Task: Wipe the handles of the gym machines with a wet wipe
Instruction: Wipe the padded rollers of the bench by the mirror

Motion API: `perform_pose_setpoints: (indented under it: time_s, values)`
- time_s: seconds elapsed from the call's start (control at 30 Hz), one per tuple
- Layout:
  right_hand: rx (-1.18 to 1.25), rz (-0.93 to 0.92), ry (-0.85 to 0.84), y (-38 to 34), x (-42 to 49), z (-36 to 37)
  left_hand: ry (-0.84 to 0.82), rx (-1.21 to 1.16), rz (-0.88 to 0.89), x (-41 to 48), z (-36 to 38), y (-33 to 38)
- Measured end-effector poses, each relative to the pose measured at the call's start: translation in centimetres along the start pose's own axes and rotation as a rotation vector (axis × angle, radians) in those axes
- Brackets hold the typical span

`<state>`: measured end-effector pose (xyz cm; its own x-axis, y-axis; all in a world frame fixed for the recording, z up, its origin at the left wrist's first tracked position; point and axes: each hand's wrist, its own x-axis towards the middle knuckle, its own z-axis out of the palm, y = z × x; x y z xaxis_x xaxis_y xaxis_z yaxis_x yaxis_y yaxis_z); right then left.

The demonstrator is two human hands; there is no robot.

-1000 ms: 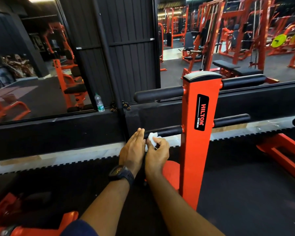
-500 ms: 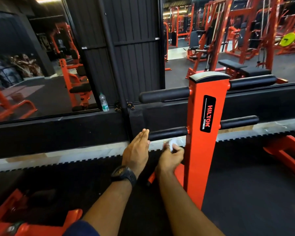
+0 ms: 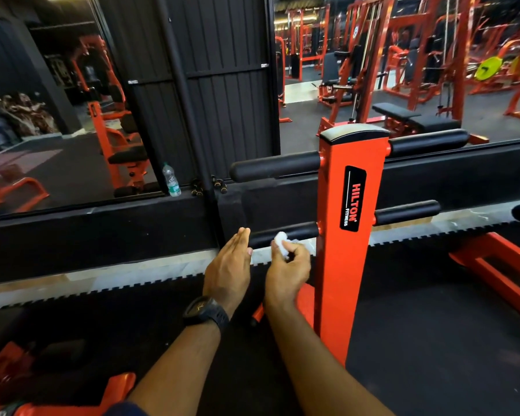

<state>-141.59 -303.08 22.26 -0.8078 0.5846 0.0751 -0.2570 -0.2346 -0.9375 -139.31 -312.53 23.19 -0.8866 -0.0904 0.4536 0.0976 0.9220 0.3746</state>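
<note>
An orange upright post [image 3: 339, 265] of a gym machine carries black padded handles on both sides. My right hand [image 3: 287, 268] is shut on a crumpled white wet wipe [image 3: 281, 243], held against the underside of the lower left handle [image 3: 285, 234]. My left hand [image 3: 228, 268], with a black watch on the wrist, is open and flat, its fingertips beside the outer end of that same handle. The upper left handle [image 3: 275, 169], upper right handle [image 3: 428, 142] and lower right handle [image 3: 407, 212] stand untouched.
A black ledge [image 3: 102, 232] below a wall mirror runs behind the post, with a water bottle [image 3: 170, 180] on it. Orange frame parts lie on the floor at right [image 3: 499, 271] and bottom left [image 3: 51, 394]. The mirror reflects several orange machines.
My right hand has moved with the wipe along the lower left handle, from its outer end toward the post. My left hand stays open by the handle's end.
</note>
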Motion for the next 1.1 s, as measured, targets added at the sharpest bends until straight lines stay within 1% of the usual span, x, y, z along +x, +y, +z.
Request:
perform_pose_setpoints:
  time_s: [0.13,0.2,0.23,0.27,0.37,0.43,0.57,0.6,0.67,0.7,0.73,0.8,0.83,0.87,0.93,0.97,1.0,1.1]
  values:
    - [0.069,0.021,0.221,-0.9,2.6,-0.7,0.004,-0.016,0.012,-0.1,0.0,0.0]
    - [0.106,0.039,0.290,-1.0,3.2,-0.8,0.011,-0.019,0.009,-0.2,0.0,0.1]
    - [0.094,0.017,0.317,-1.0,3.4,-0.6,0.014,-0.018,0.011,-0.2,0.0,0.1]
    - [0.067,0.002,0.312,-1.1,3.3,-0.5,0.016,-0.017,0.012,-0.2,0.1,0.1]
    - [-0.047,-0.054,0.173,-1.6,2.4,-0.4,0.015,-0.028,0.004,-0.2,0.1,0.1]
    - [-0.143,-0.138,0.094,-1.7,2.5,-0.8,0.016,-0.030,0.006,-0.2,0.2,0.1]
    - [-0.350,-0.297,0.026,-2.0,3.7,-1.4,0.022,-0.018,0.003,-0.2,0.2,0.1]
    - [-0.380,-0.337,-0.033,-2.0,3.4,-1.5,0.023,-0.007,0.001,-0.2,0.2,0.2]
    - [-0.545,-0.458,-0.235,-2.0,2.5,-1.5,0.019,0.019,0.004,-0.3,0.2,0.3]
    - [-0.624,-0.557,-0.333,-1.8,2.5,-1.9,0.015,0.031,0.009,-0.3,0.2,0.3]
    - [-0.667,-0.609,-0.413,-2.0,2.8,-2.4,0.014,0.043,0.014,-0.3,0.1,0.2]
    - [-0.761,-0.774,-0.406,-1.9,4.8,-2.8,0.012,0.060,0.028,-0.2,0.1,0.1]
    - [-0.813,-0.802,-0.381,-2.3,6.0,-2.7,0.010,0.060,0.029,-0.2,0.0,0.1]
    - [-0.899,-0.790,-0.373,-3.1,6.9,-2.6,0.011,0.057,0.028,-0.2,0.0,0.1]
    - [-1.136,-0.748,-0.460,-4.8,7.3,-1.7,0.014,0.051,0.026,-0.2,0.1,0.1]
    - [-1.209,-0.736,-0.543,-5.5,7.3,-1.1,0.013,0.048,0.025,-0.2,0.2,0.2]
    - [-1.229,-0.724,-0.633,-6.1,7.1,-0.4,0.015,0.044,0.022,-0.2,0.3,0.2]
    - [-1.197,-0.715,-0.947,-6.7,6.9,1.4,0.022,0.036,0.012,-0.2,0.5,0.1]
